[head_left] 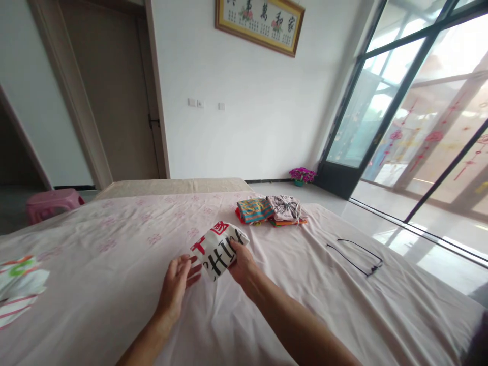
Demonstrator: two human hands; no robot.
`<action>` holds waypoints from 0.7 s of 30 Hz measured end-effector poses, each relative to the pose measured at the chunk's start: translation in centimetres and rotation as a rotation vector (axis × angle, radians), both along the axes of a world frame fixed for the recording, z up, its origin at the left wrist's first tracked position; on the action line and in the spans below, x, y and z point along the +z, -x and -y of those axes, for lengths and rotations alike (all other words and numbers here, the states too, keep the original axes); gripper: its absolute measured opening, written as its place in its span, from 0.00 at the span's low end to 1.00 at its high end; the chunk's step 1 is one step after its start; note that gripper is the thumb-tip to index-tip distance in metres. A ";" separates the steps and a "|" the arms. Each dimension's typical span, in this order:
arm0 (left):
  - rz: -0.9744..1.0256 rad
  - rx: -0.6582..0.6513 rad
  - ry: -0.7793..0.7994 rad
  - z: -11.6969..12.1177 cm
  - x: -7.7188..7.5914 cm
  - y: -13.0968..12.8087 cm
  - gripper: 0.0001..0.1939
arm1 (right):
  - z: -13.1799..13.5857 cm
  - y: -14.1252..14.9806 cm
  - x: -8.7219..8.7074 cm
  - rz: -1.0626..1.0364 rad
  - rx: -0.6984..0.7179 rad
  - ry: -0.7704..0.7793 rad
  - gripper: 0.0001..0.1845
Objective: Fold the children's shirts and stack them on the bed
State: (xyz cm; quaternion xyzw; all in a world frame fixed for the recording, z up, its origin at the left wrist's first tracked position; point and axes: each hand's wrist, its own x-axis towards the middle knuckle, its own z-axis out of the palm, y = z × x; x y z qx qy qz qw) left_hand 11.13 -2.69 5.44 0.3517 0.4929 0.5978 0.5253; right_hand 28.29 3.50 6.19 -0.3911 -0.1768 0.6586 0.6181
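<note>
My right hand (241, 260) grips a folded white garment (219, 249) at its right side, thumb on top. The garment carries large black letters and red print, and it is held tilted above the bed sheet. At its left edge is my left hand (179, 280), fingers stretched out and apart; whether the fingertips touch the cloth I cannot tell. Beyond the hands lie two small stacks of folded clothes: one topped by a blue-and-tan striped garment (252, 210), the other by a pale pink garment with a butterfly print (285, 207).
Black-framed glasses (358, 259) rest on the pale pink sheet (305, 295) to the right. More white clothing with stripes (19, 290) lies at the far left. A pink plastic stool (55, 201) stands beyond the bed's left side, and a potted purple plant (302, 175) is by the glass door.
</note>
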 end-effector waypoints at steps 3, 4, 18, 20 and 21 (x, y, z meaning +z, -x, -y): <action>-0.239 0.123 -0.086 -1.6 -2.0 2.6 0.27 | -4.4 -2.5 3.1 -0.069 -0.151 -0.010 0.10; -0.309 0.160 -0.107 -2.1 -2.7 3.4 0.27 | -6.1 -3.5 4.4 -0.089 -0.191 -0.042 0.11; -0.489 0.094 -0.081 -4.5 -5.8 4.9 0.29 | -18.1 -15.6 1.5 0.059 -0.497 0.107 0.17; -0.498 0.088 -0.078 -4.6 -6.0 5.0 0.29 | -18.5 -15.8 1.1 0.080 -0.483 0.091 0.16; -0.500 0.086 -0.079 -4.6 -6.1 5.0 0.29 | -18.7 -15.9 1.1 0.092 -0.476 0.082 0.15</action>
